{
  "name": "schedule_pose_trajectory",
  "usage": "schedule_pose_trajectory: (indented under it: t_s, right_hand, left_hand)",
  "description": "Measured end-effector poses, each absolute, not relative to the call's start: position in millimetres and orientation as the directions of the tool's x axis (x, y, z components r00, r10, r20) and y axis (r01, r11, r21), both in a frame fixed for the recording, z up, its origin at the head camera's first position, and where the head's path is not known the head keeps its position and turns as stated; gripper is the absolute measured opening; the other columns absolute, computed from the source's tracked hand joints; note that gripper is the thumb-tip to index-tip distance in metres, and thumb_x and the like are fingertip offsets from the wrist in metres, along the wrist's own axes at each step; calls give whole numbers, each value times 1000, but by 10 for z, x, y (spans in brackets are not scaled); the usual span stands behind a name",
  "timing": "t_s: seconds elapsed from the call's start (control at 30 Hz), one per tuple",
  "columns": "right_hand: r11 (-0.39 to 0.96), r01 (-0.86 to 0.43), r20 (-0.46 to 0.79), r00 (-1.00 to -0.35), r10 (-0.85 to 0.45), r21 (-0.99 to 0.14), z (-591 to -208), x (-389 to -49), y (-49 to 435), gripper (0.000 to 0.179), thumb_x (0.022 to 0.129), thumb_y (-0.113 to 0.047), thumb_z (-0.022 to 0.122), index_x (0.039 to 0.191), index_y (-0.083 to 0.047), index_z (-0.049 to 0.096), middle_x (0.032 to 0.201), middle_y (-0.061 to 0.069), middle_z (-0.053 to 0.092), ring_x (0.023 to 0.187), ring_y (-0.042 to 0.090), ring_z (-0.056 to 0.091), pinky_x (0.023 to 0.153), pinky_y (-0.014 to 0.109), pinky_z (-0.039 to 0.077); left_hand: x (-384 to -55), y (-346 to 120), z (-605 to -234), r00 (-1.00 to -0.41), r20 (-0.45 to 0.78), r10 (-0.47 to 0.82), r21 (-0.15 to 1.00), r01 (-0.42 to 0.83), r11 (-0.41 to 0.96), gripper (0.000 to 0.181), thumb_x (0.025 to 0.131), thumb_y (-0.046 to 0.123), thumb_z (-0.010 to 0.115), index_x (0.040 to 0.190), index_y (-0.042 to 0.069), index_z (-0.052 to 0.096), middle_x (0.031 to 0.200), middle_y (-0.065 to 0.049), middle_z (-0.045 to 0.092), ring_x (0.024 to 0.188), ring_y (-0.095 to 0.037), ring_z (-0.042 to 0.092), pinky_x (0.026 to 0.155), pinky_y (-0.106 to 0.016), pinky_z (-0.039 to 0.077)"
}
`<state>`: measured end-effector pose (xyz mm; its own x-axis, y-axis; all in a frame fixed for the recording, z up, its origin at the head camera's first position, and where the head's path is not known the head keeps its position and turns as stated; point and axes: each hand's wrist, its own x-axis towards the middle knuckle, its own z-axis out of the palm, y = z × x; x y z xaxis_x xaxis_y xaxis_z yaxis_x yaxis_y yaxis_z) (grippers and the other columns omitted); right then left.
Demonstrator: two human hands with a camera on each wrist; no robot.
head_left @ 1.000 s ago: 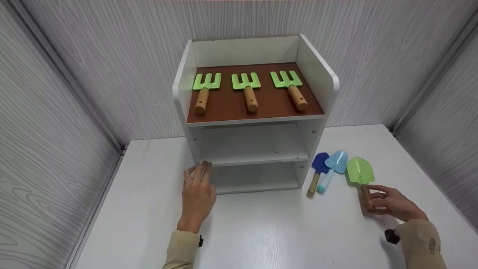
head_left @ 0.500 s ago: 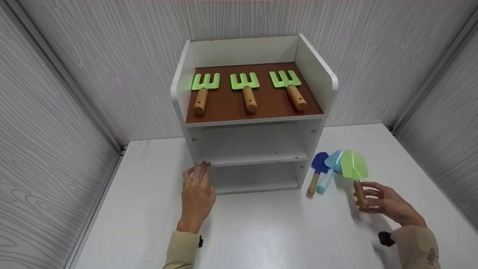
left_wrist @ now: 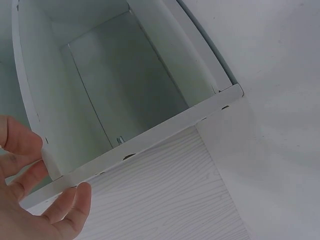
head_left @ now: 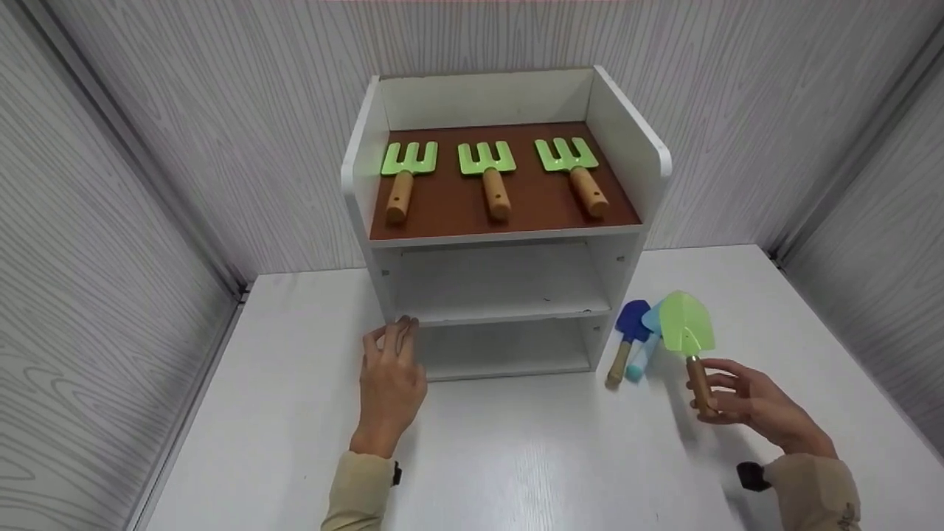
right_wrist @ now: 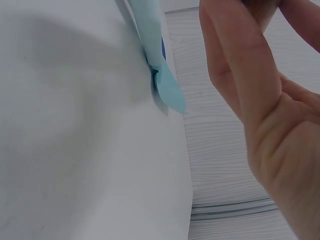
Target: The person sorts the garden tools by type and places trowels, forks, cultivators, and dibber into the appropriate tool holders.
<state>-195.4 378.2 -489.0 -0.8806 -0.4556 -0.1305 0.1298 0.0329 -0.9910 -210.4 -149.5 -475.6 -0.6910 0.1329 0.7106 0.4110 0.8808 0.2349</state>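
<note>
My right hand point(head_left: 759, 407) grips the brown wooden handle of a green hand trowel point(head_left: 686, 323), lifted above the table with its blade pointing away. In the right wrist view only the handle's end shows between the fingers. Behind the raised trowel lie a light blue trowel point(head_left: 641, 358) and a dark blue trowel point(head_left: 632, 321), side by side on the table. My left hand point(head_left: 391, 387) holds the front edge of a white shelf unit point(head_left: 509, 236) at its left side panel. Fingers lie on both sides of that panel in the left wrist view.
Three green hand forks with wooden handles, a left fork point(head_left: 400, 193), a middle fork point(head_left: 495, 193) and a right fork point(head_left: 588, 190), lie on the unit's brown top. Two white compartments are below. Wood-grain walls point(head_left: 243, 110) surround the white table point(head_left: 501, 457).
My right hand has raised the green trowel off the table and carried it left, so it now covers part of the light blue trowel. The left hand has stayed at the shelf unit.
</note>
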Motion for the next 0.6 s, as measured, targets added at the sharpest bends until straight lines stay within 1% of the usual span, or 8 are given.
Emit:
schedule_pose_trajectory:
  t_s: [0.1,0.27,0.47,0.6]
  right_hand:
    - [26,112,-111,-878,-466,-993,-4882,-1945,3745,52,98,9,53,140,-20,52,128,6,64,108,31,69,88,45,57]
    - [5,69,-62,-867,-494,-998,-4866,-1936,3688,55,96,12,52,142,-19,52,128,8,64,108,32,68,87,46,57]
    - [11,48,-47,-859,-510,-999,-4859,-1905,3634,58,95,12,54,143,-20,51,127,7,65,110,34,67,87,47,57]
    - [-11,35,-24,-842,-539,-999,-4870,-1889,3607,61,95,14,53,145,-19,50,129,8,64,111,36,67,87,47,57]
  left_hand:
    - [-2107,-1497,-4757,-684,716,137,229,415,880,53,77,-14,65,129,-8,62,128,-18,60,109,-43,51,84,-50,55]
    - [-2111,-1503,-4758,-675,724,143,220,422,880,53,75,-15,64,128,-9,62,126,-19,60,107,-44,51,85,-50,54]
    - [-2111,-1501,-4750,-675,722,150,216,426,879,54,75,-15,66,129,-9,62,126,-19,60,107,-45,52,83,-50,55]
    - [-2113,-1504,-4753,-675,723,150,217,427,878,55,75,-15,67,129,-9,62,126,-19,60,107,-44,52,82,-50,55]
